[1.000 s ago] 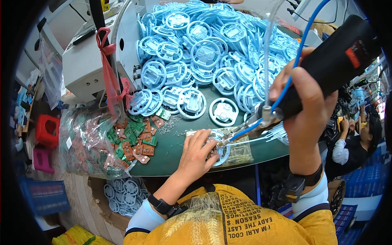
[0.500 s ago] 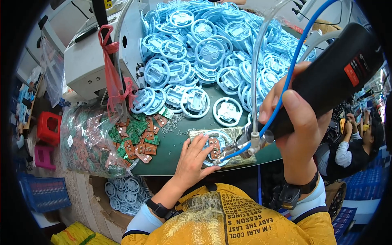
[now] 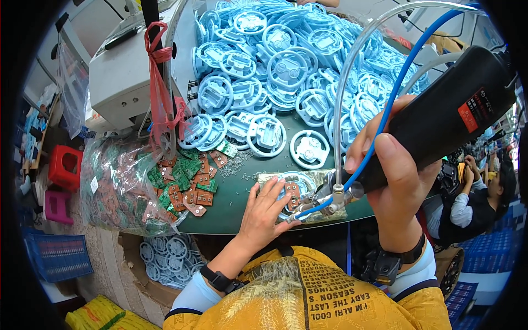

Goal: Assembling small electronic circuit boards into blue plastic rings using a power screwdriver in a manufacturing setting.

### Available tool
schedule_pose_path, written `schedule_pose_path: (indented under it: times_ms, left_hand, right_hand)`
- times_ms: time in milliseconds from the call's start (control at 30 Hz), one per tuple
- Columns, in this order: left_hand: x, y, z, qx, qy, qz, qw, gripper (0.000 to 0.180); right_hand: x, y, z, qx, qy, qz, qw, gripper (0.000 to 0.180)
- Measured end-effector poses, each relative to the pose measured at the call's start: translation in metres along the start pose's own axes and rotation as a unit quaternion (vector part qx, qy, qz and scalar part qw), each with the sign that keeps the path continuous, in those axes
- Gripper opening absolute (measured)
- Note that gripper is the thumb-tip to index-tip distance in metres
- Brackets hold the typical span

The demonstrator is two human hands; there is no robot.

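My right hand [image 3: 404, 181] is wrapped round a black power screwdriver [image 3: 437, 118], tilted with its metal nose [image 3: 324, 201] down and to the left. A clear tube and a blue hose [image 3: 379, 140] join that nose. Its tip is over or against a brown circuit board [image 3: 292, 193] in a light blue toy steering wheel part [image 3: 304, 180]; contact cannot be made out. Beneath this part lies a tape-wrapped block [image 3: 330, 214] at the table's near edge. My left hand [image 3: 263, 212] lies flat on the wheel's left side, fingers stretched out, thumb near the tip.
A large heap of blue wheel parts [image 3: 286, 69] covers the table's far side. Loose brown and green boards [image 3: 187, 181] spill from a clear bag [image 3: 113, 187] at left, near scattered screws [image 3: 236, 164]. A grey machine [image 3: 135, 69] stands behind them. Someone [image 3: 473, 192] sits at right.
The view has shifted slightly. The screwdriver's body sits a little lower, its tip staying by the board. My left hand keeps its place on the wheel part.
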State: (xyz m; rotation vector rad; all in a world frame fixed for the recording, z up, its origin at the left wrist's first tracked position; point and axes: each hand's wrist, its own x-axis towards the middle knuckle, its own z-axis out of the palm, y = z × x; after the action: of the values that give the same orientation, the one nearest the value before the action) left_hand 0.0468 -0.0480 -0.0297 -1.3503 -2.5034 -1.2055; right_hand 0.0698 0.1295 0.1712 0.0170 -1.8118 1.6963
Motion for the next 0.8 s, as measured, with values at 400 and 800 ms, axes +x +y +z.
schedule_pose_path:
  times_ms: [400, 800]
  left_hand:
    - [-0.003, 0.007, -0.001, 0.090, -0.005, 0.035, 0.995, 0.060]
    - [-0.009, 0.008, 0.004, 0.091, -0.004, 0.001, 0.996, 0.066]
  right_hand:
    - [-0.016, 0.009, 0.002, 0.004, -0.041, -0.049, 0.998, 0.038]
    - [0.022, -0.036, -0.018, -0.008, 0.009, -0.070, 0.998, 0.035]
